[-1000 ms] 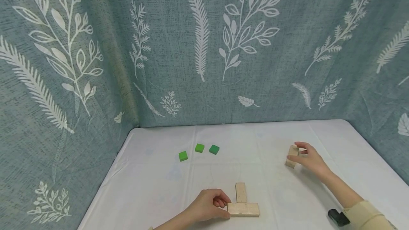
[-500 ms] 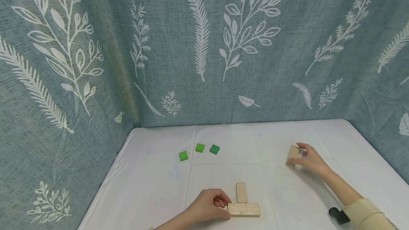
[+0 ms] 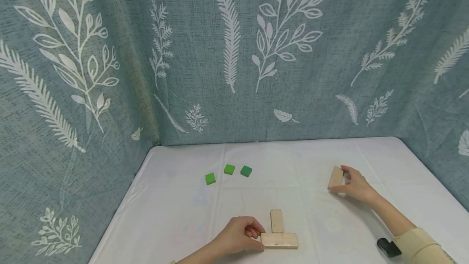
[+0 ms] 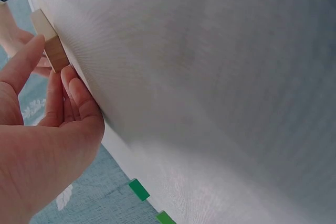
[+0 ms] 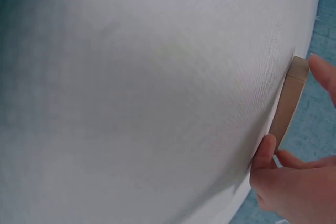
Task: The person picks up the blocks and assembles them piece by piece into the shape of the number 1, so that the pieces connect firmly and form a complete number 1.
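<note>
My left hand (image 3: 239,235) pinches the left end of a pale wooden block (image 3: 280,240) lying crosswise near the front of the table, thumb at its near corner and index finger at its far corner. A second wooden block (image 3: 277,220) points away from it, its near end against the first one's far side, forming a T. Over to the right, my right hand (image 3: 354,185) holds another wooden block (image 3: 335,177) by its two ends, between thumb and fingertips. In the right wrist view, that block (image 5: 289,108) sits low at the white cloth.
Three small green blocks, one dark green (image 3: 246,171) and two lighter, including a left one (image 3: 210,179), lie toward the back left. A black object (image 3: 388,248) is beside the right sleeve. A patterned blue-green curtain (image 3: 242,52) stands behind the white-covered table (image 3: 176,203).
The right thumb has slid toward the near end of its block. A wooden edge that showed below that block is now out of sight. My left hand has stayed put.
</note>
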`<state>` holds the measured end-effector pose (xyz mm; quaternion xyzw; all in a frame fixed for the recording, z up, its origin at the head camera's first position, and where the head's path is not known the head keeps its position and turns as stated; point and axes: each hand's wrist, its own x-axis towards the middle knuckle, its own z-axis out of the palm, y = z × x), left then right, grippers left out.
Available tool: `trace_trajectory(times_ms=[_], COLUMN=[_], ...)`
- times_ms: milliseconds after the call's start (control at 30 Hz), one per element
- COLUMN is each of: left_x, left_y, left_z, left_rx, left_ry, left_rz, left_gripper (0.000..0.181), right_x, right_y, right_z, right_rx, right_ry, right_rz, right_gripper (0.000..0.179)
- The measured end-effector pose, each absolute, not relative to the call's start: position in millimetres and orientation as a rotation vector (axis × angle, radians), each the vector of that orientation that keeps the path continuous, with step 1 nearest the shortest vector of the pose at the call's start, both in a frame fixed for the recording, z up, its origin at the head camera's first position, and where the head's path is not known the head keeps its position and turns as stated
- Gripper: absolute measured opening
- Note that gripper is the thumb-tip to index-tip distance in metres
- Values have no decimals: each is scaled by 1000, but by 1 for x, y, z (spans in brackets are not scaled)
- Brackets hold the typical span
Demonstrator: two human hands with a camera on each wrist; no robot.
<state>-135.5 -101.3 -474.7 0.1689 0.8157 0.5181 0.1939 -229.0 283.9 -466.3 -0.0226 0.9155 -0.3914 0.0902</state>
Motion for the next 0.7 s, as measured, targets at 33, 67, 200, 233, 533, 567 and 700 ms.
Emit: trace_trajectory(times_ms=[33,67,200,233,533,567,700], left_x=[-136,-136,-135,-135,-135,-135,-135], left_y=[-101,-101,-101,-101,-100,-100,-100], left_z=[-475,-474,-474,-473,-473,-473,-474], left_rx=[477,478,476,474,466,465,468], left_ry=[2286,2283,2280,2280,2281,2283,2291], left_rz=[1457,1461,1465,1464,1461,1459,1449], left_gripper=[25,25,25,25,25,25,25], right_x=[-229,-229,-228,-228,-227,-227,-226], right_y=[284,284,283,283,284,284,284], right_z=[-466,-466,-466,-466,-468,-469,-468], right_rx=[-69,-72,-83,-88,-111,-109,-106], right_ry=[2726,2729,2745,2752,2775,2772,2766], right_rz=[-1155,-1149,-1126,-1117,-1100,-1106,-1117], right_gripper=[101,102,102,102,101,101,101])
